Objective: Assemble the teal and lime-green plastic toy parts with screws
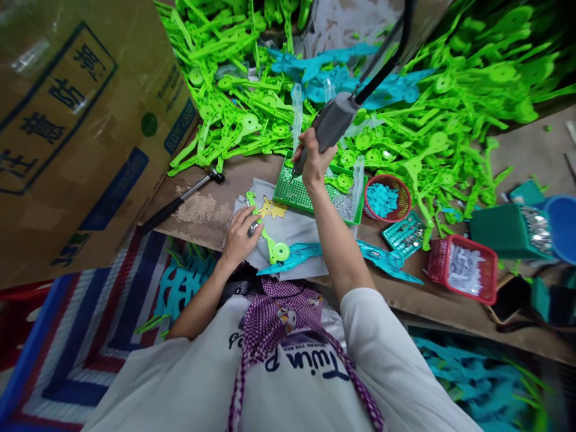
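Note:
My right hand (312, 157) grips a grey electric screwdriver (335, 123) with a black cable running up from its top. The screwdriver's tip points down over a green perforated tray (294, 195) that holds many small metal screws (339, 205). My left hand (240, 237) lies with curled fingers on a bright green plastic arm-shaped part (274, 249), holding it on a grey cloth (292, 231). A small shiny metal piece (252, 228) shows by its fingers. A blue plastic part (306, 251) lies beside the green one, along the table's near edge.
Loose green parts (252, 123) are heaped across the back. A hammer (184, 198) lies left, by a big cardboard box (90, 132). To the right stand a red basket (407, 198) of blue pieces, a teal tray (405, 234) and a red basket (488, 291) of white pieces.

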The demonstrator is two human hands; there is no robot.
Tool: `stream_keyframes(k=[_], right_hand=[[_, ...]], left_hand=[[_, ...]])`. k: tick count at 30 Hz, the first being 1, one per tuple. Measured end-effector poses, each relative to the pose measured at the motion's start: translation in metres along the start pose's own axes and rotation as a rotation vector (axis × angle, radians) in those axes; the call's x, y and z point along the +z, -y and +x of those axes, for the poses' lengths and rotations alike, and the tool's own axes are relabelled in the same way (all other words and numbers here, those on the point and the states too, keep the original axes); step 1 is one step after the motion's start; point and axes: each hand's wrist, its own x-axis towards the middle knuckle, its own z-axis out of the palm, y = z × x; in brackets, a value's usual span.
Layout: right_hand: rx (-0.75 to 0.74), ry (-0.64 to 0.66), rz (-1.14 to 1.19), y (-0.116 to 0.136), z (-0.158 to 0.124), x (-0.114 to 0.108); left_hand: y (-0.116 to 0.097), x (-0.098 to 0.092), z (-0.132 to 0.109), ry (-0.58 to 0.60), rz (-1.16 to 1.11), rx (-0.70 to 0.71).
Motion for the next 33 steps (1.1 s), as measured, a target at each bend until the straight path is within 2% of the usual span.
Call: stream_keyframes(k=[3, 9, 12, 15, 18, 21, 25, 29, 33], right_hand=[[-0.018, 0.022, 0.021, -0.002, -0.001, 0.0], [-0.024, -0.079, 0.169, 0.003, 0.0, 0.001], [-0.023, -0.112, 0.186, 0.023, -0.001, -0.005], [-0.06, -0.178, 0.229, 0.049, -0.013, -0.006], [-0.057, -0.097, 0.286, 0.064, -0.036, 0.01], [0.018, 0.036, 0.296, 0.058, -0.053, 0.038], [0.127, 0.11, 0.243, 0.033, -0.054, 0.066], [0.118, 0.172, 0.222, 0.017, -0.047, 0.073], [0.143, 0.166, 0.23, 0.013, -0.046, 0.074]], left_hand=[[0.001, 0.001, -0.001, -0.018, 0.008, 0.027], [0.003, 0.001, 0.001, 0.008, 0.015, 0.023], [0.003, 0.001, 0.003, 0.023, 0.012, 0.014], [0.001, 0.002, 0.004, 0.052, 0.043, 0.011], [-0.002, 0.005, 0.005, 0.108, 0.14, -0.016], [-0.008, 0.007, 0.007, 0.163, 0.254, -0.06], [-0.014, 0.006, 0.009, 0.205, 0.327, -0.075], [-0.019, 0.003, 0.009, 0.208, 0.351, -0.079], [-0.022, 0.0, 0.01, 0.225, 0.362, -0.085]])
